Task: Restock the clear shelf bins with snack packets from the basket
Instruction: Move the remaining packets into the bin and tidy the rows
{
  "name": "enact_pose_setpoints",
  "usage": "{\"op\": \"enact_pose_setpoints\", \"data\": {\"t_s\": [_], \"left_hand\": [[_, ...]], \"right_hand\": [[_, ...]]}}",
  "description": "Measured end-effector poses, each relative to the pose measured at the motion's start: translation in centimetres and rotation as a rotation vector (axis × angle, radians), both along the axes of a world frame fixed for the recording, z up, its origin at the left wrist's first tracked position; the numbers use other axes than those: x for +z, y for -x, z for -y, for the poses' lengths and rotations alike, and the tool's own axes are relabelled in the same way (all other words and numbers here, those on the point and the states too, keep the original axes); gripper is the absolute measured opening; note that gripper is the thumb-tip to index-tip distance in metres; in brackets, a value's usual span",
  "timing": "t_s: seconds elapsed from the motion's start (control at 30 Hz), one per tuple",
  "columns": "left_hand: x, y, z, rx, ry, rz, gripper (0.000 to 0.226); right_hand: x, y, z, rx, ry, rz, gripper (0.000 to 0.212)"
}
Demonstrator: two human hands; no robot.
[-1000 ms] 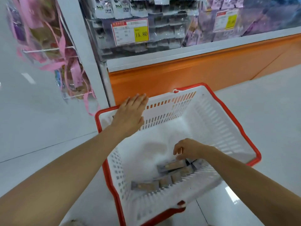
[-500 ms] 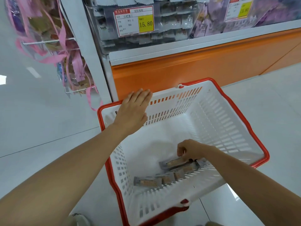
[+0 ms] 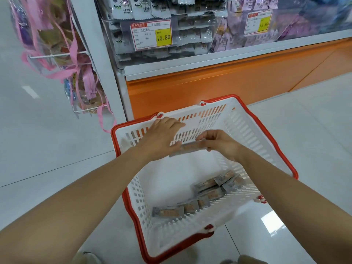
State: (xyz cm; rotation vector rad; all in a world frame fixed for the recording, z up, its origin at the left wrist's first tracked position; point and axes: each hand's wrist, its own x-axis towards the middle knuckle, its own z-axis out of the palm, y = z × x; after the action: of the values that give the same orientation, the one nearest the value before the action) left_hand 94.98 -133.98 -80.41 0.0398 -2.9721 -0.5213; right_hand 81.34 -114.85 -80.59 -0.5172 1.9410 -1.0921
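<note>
A white basket with a red rim (image 3: 266, 134) sits on the floor below me. Several grey snack packets (image 3: 206, 195) lie in its near right corner. My right hand (image 3: 221, 143) pinches one long grey packet (image 3: 187, 148) above the basket's middle. My left hand (image 3: 162, 138) is over the basket's far left side, its fingers touching the packet's left end; whether they grip it is hidden. The clear shelf bin (image 3: 163, 29) with grey packets stands above, at the shelf's left end.
An orange shelf base (image 3: 219, 86) runs behind the basket. A second clear bin with purple packets (image 3: 247, 31) is to the right. A wire rack with pink-ribboned bags (image 3: 62, 60) hangs at the left. Pale floor tiles (image 3: 314, 121) lie all around.
My right hand has lifted one packet out of the pile and raised it to the middle of the basket. My left hand has come down to meet the packet.
</note>
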Motion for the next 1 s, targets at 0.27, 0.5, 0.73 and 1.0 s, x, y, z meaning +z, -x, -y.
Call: {"op": "enact_pose_setpoints", "data": {"t_s": [0.27, 0.5, 0.73, 1.0], "left_hand": [[2.4, 0.4, -0.9, 0.098, -0.27, -0.024, 0.024], [5.6, -0.6, 0.2, 0.268, -1.138, 0.041, 0.043], [9.4, -1.4, 1.7, 0.247, -1.177, -0.125, 0.023], [15.7, -2.6, 4.0, 0.253, -0.45, -0.701, 0.037]], "right_hand": [[4.3, -0.9, 2.0, -0.1, 0.296, 0.023, 0.016], [5.8, -2.4, 2.5, 0.012, 0.225, -0.15, 0.046], [10.6, -3.2, 3.7, 0.071, 0.326, -0.452, 0.025], [19.2, -3.4, 5.6, 0.037, 0.62, -0.555, 0.027]]}}
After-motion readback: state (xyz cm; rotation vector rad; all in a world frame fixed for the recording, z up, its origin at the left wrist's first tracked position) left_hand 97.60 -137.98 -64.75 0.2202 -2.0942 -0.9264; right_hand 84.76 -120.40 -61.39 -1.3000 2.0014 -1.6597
